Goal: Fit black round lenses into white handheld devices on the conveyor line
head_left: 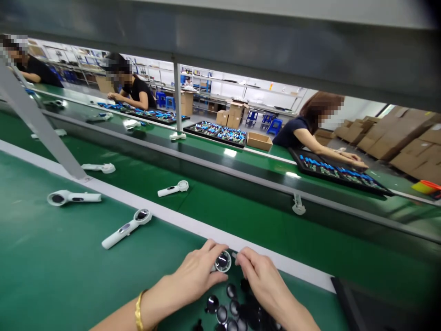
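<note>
My left hand (pixel 196 273) is closed around a white handled part with a round ring head (pixel 223 261); a dark disc sits inside the ring and the handle is hidden by my fingers. Just right of the ring, my right hand (pixel 258 271) has thumb and fingers pinched together. A small pale tip shows at those fingertips, too small to name. Several glossy black round pieces (pixel 222 314) lie in a loose pile under and beside my right hand. Two similar white handled parts lie on the green bench to the left, one nearer (pixel 127 227) and one farther (pixel 74 197).
Beyond a pale bench edge (pixel 165 214) runs a green conveyor belt (pixel 227 211) with scattered white parts (pixel 174 188). A slanted metal post (pixel 41 115) stands left; a beam crosses overhead. A black tray (pixel 372 303) lies right. Across, people work at trays of blue-and-green parts (pixel 337 172).
</note>
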Available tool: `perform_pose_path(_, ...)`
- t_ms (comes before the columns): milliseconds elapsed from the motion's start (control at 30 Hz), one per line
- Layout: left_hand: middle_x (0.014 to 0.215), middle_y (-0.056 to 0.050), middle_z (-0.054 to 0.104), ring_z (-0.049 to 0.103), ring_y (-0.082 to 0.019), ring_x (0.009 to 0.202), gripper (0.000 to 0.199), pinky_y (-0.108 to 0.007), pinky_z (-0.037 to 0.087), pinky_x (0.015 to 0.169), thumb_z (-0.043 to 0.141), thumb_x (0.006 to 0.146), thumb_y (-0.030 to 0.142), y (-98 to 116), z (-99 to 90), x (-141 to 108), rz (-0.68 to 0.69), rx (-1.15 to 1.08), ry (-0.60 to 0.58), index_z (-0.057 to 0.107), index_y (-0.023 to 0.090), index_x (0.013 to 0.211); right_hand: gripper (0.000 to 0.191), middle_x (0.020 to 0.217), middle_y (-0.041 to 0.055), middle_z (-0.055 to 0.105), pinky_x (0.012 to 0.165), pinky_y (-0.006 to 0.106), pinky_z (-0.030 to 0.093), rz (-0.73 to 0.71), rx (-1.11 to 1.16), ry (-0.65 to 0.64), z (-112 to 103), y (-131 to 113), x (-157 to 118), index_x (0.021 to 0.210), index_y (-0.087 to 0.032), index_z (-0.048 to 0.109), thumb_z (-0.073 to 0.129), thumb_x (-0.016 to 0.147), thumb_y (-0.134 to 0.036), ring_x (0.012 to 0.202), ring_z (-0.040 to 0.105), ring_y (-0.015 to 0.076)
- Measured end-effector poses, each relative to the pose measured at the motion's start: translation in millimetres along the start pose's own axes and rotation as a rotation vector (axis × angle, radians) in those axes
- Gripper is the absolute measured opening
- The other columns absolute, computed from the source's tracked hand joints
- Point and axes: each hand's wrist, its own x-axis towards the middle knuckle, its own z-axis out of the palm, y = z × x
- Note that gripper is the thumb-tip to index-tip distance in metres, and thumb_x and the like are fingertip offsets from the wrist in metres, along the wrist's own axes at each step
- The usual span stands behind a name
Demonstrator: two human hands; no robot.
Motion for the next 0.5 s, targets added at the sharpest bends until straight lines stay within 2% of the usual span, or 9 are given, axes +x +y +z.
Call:
perform_pose_path(100, 0.117, -0.004, 0.049, 0.062, -0.021, 0.085, 0.056, -0.038, 0.05, 0.079, 0.059, 0.084, 0.037, 5, 9.3, 2, -0.016, 0.102, -0.018, 0.034, 0.033, 0.134, 0.032, 0.065, 0.0015, 0.061, 0.056, 0.027, 0.031, 0.022, -0.21, -0.027, 6, -3, 6, 0.071, -0.021, 0.052, 0.032, 0.094, -0.029, 0.06, 0.055, 0.0161)
perform_pose_path(233, 0.119, -0.006, 0.049, 0.062, -0.023, 0.086, 0.053, -0.038, 0.052, 0.076, 0.057, 0.085, 0.04, 9, 12.7, 4, -0.031, 0.166, 0.008, 0.035, 0.03, 0.132, 0.032, 0.071, 0.0078, 0.068, 0.055, 0.03, 0.03, 0.07, -0.479, -0.055, 11, -5, 10, 0.076, -0.021, 0.06, 0.033, 0.093, -0.027, 0.067, 0.064, 0.0229)
perform_pose_path(367, 0.118, -0.005, 0.049, 0.063, -0.023, 0.088, 0.049, -0.036, 0.052, 0.075, 0.055, 0.087, 0.035, 14, 12.8, 5, -0.063, 0.184, -0.009, 0.035, 0.029, 0.131, 0.033, 0.076, 0.0113, 0.07, 0.057, 0.032, 0.035, 0.05, -0.628, -0.077, 14, -10, 11, 0.084, -0.02, 0.064, 0.032, 0.092, -0.023, 0.073, 0.067, 0.028)
perform_pose_path(500, 0.119, -0.007, 0.049, 0.063, -0.025, 0.091, 0.049, -0.038, 0.053, 0.075, 0.055, 0.087, 0.032, 20, 13.1, 6, -0.101, 0.213, -0.02, 0.035, 0.027, 0.13, 0.028, 0.08, 0.0152, 0.07, 0.062, 0.034, 0.04, 0.028, -0.706, -0.126, 16, -17, 14, 0.094, -0.016, 0.064, 0.04, 0.081, -0.01, 0.079, 0.067, 0.0307)
